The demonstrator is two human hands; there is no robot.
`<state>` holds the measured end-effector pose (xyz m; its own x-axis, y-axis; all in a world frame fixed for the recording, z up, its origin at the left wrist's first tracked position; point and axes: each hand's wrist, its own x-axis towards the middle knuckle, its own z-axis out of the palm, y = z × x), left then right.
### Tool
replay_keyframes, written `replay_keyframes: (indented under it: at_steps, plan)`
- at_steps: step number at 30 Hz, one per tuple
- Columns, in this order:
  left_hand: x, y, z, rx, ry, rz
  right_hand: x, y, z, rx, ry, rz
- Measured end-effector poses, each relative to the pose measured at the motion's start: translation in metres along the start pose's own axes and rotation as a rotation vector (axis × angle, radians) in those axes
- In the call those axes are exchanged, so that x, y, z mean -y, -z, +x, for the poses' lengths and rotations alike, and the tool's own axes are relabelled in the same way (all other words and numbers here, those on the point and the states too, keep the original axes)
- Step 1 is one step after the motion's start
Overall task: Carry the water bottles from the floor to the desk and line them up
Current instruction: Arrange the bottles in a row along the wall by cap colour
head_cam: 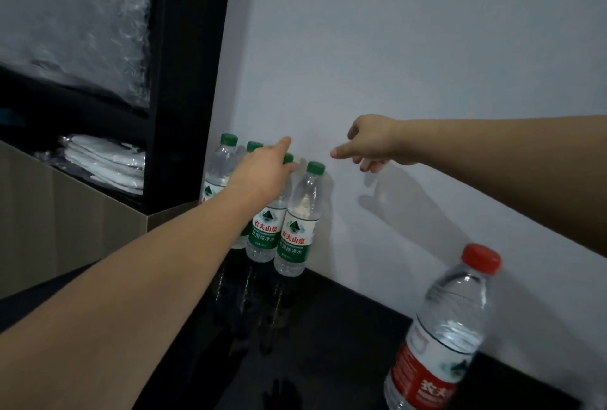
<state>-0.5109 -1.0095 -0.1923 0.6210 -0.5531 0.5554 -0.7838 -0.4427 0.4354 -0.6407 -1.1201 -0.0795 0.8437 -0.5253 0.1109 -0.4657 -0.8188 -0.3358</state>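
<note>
Several green-capped water bottles stand upright in a row against the white wall on the dark glossy desk [328,327]; the rightmost one [297,229] stands free. My left hand [262,173] reaches over the row and holds the neck of the green-capped bottle [264,232] just left of it, index finger stretched out toward the wall. My right hand [374,143] hovers by the wall to the right of the row, fingers loosely curled, holding nothing. A larger red-capped bottle [443,327] stands tilted in view at the near right of the desk.
A black shelf frame [190,81] rises at the left end of the row. Folded white items in plastic [105,159] lie on its shelf. A brown panel [65,222] sits below them. The wall [427,48] bounds the desk's far side.
</note>
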Motion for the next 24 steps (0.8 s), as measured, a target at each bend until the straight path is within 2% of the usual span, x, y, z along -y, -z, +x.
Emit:
replay_keyframes:
  at_steps: [5,11,16,20,24]
  plan:
    - [-0.039,0.058,-0.028,0.034,-0.028,0.028,0.005,0.048,-0.074,-0.107,-0.005,0.022]
    - [-0.115,0.148,-0.087,0.037,-0.1,-0.059,0.024,0.103,-0.189,-0.24,-0.054,0.106]
    - [-0.164,0.197,-0.156,0.069,-0.166,-0.093,0.03,0.116,-0.281,-0.28,-0.093,0.098]
    - [-0.186,0.218,-0.21,0.103,-0.229,-0.1,0.008,0.117,-0.347,-0.321,-0.119,0.035]
    - [-0.197,0.221,-0.253,0.162,-0.234,-0.079,-0.023,0.105,-0.4,-0.238,-0.19,0.117]
